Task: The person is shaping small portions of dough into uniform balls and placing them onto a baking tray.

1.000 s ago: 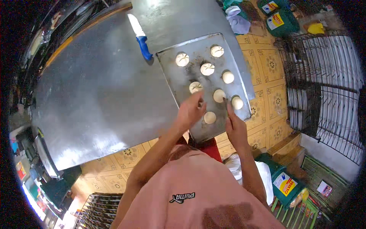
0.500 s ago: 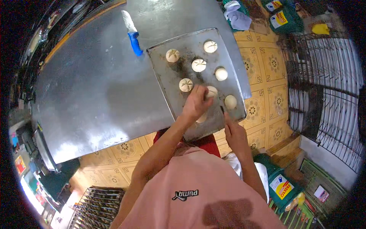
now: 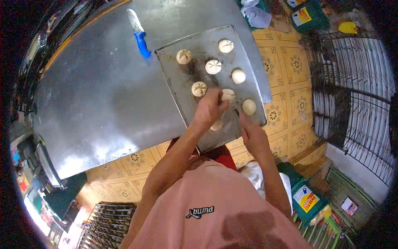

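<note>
A metal baking tray [image 3: 172,83] bears several round dough balls. Some have star-like cuts on top, such as one dough ball [image 3: 213,67] near the middle; others look smooth, such as one [image 3: 248,107] at the right. My left hand [image 3: 207,110] is curled over the tray, its fingers and thumb around the near side of a pale dough ball [image 3: 228,95]. Under its wrist another dough ball [image 3: 216,125] is partly hidden. My right hand [image 3: 254,139] is closed round a small thin blade; only its dark tip [image 3: 237,112] shows, just below the held dough ball.
The tray lies on a steel table [image 3: 103,91], overlapping its near edge. A blue-handled knife [image 3: 141,41] lies left of the tray. Wire racks [image 3: 356,95] stand at the right beyond tiled floor [image 3: 286,83]. A green sack [image 3: 304,197] sits at the lower right.
The view has shifted slightly, so the tray and table appear a little higher and to the left. My left hand stays by the same dough ball, and the right hand's blade stays close to it.
</note>
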`<state>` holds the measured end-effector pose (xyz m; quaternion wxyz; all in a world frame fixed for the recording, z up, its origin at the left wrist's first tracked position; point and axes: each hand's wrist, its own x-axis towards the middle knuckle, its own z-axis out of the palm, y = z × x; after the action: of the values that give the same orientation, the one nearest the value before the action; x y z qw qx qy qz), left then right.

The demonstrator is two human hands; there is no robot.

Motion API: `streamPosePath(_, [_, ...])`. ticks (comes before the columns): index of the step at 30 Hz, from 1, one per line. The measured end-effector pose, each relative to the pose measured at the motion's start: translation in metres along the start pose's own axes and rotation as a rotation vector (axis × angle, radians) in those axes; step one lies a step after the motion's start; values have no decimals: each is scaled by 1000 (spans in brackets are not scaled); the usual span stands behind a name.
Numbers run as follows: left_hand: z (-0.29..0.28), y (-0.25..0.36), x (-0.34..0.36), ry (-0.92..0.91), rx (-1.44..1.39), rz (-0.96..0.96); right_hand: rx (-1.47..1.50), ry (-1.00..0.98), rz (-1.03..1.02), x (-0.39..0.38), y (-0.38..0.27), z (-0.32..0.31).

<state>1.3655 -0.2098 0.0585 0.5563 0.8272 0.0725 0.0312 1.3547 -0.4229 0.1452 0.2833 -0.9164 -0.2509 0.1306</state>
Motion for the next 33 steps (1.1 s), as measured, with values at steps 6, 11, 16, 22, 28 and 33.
streamPosePath(6, [9, -3, -16, 63, -132, -42, 53, 76, 94, 20, -7, 5])
streamPosePath(11, [7, 0, -11, 60, -29, 33, 70, 42, 34, 54, 13, 40])
streamPosePath(16, [-1, 5, -14, 16, 46, 8, 20, -137, 225, -18, -3, -6])
streamPosePath(22, [5, 31, 8, 70, 50, 49, 58, 134, 17, 26, 27, -22])
streamPosePath(28, [37, 25, 66, 193, 91, 200, -124, -118, 197, 114, 38, -26])
streamPosePath(33, [44, 17, 74, 108, 72, 77, -163, -172, 121, 76, 63, -37])
